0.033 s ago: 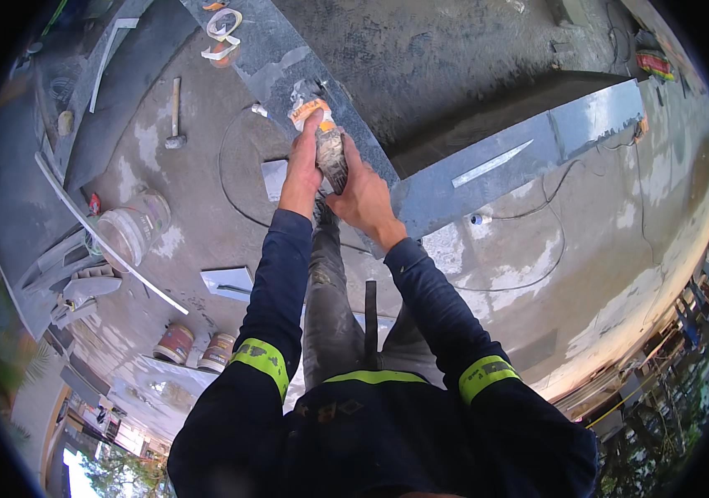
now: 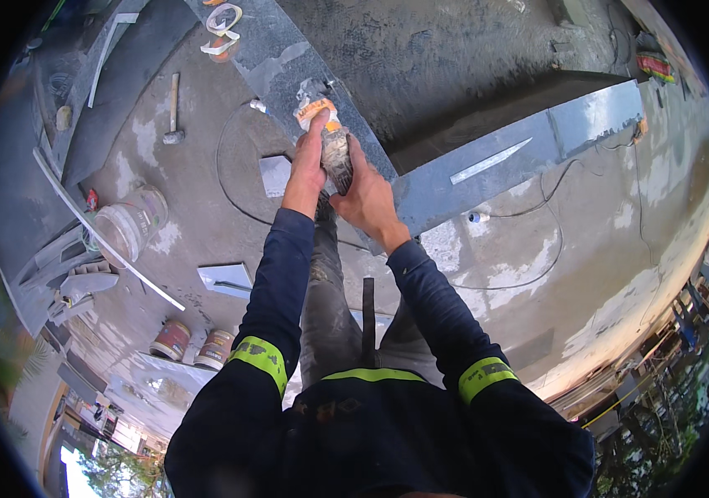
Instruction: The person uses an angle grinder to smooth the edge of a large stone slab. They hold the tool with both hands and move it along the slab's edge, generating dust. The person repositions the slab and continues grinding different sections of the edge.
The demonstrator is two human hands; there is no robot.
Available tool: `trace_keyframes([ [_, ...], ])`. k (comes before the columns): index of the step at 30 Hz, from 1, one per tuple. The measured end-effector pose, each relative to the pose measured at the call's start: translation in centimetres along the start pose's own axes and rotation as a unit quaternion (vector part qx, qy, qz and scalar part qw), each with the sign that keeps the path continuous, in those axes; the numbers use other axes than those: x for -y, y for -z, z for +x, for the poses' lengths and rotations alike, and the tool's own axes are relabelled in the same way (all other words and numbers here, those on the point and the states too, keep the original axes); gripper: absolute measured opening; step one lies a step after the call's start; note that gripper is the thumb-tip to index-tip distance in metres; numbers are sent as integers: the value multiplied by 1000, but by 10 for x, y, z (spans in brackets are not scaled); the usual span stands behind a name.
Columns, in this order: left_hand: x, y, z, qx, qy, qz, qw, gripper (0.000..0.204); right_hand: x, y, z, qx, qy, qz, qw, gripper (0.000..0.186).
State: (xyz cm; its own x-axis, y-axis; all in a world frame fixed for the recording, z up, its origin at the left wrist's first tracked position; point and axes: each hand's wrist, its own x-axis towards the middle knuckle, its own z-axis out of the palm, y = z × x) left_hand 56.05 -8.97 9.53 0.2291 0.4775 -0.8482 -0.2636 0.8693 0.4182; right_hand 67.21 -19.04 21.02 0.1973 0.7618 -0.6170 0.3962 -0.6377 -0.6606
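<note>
Both hands are closed round a dust-caked angle grinder with an orange and whitish head. My left hand grips its left side, thumb stretched along the body toward the head. My right hand wraps the rear part from the right. The grinder's head rests on or just over a long dark grey stone slab; its disc is hidden from me. Pale dust marks the slab around the head. Farther up the same slab lie rolls of whitish tape.
A second slab runs off to the right, with a pale pointed strip on it. On the concrete floor at left are a hammer, a clear bucket and a long curved strip. A dark cable loops beside the slab.
The grinder and both hands sit very slightly farther right against the slab. My view has shifted a little; the grip is the same.
</note>
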Motion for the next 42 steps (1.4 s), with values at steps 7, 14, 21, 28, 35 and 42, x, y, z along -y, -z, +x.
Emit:
trace_keyframes([
  [7,101,-62,-54,-3,-41,66,997,64,-96,35,-72,-46,33,43,997,113],
  [14,174,-95,-78,-7,-39,61,997,69,-168,63,-113,-34,57,36,997,112],
  [21,146,-59,-46,-25,-60,28,997,74,-159,26,-70,-42,82,7,996,113],
  [28,76,-17,40,18,-105,46,993,66,-127,-14,12,-62,90,-2,994,117],
  [35,64,-3,73,14,-80,41,996,65,-125,-27,44,-54,87,3,995,119],
  [42,72,0,76,-14,-73,35,997,72,-121,-23,43,-36,65,8,997,116],
])
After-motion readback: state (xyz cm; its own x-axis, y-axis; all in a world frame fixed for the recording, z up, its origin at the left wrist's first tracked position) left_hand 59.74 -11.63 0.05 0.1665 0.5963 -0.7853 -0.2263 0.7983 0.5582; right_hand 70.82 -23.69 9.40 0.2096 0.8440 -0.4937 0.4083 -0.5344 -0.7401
